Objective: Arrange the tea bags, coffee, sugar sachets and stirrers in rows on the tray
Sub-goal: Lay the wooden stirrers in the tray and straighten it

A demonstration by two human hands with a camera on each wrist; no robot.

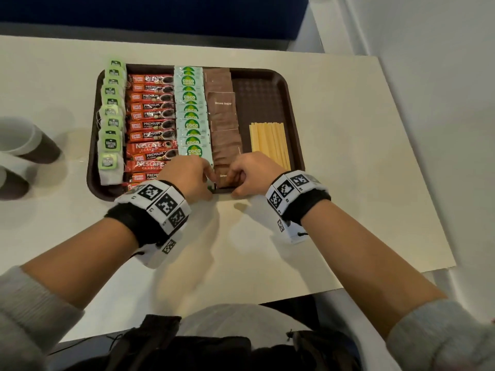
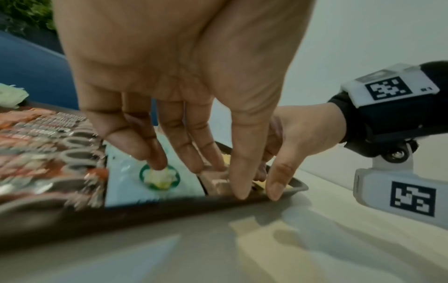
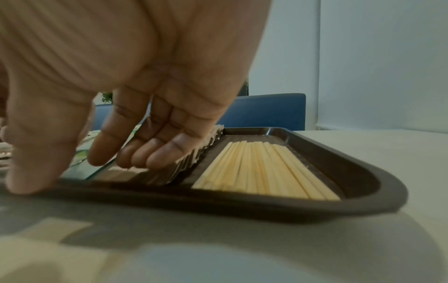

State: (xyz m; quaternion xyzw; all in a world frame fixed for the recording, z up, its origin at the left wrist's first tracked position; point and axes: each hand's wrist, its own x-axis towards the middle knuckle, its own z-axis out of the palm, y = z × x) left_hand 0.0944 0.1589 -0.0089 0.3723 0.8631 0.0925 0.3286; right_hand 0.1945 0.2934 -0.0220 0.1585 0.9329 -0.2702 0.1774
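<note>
A brown tray (image 1: 267, 76) holds rows: green tea bags (image 1: 111, 121) at the left, then red coffee sachets (image 1: 151, 116), pale green sugar sachets (image 1: 190, 113), brown sugar sachets (image 1: 223, 116) and wooden stirrers (image 1: 270, 143) at the right. Both hands meet at the near end of the brown sugar row. My left hand (image 1: 206, 180) lays its fingers on the nearest pale green sachet (image 2: 155, 183) and brown sachet (image 2: 218, 183), with its thumb on the tray rim (image 2: 169, 208). My right hand (image 1: 238, 180) rests its fingertips (image 3: 155, 160) on the brown sachets (image 3: 155, 176), thumb at the rim (image 3: 315, 206), beside the stirrers (image 3: 261, 168).
Two paper cups (image 1: 26, 140) lie on the white table (image 1: 348, 156) left of the tray. Bare tray floor (image 1: 257, 100) shows beyond the stirrers. A blue seat back (image 1: 134, 9) runs along the table's far side. The table edge is near my body.
</note>
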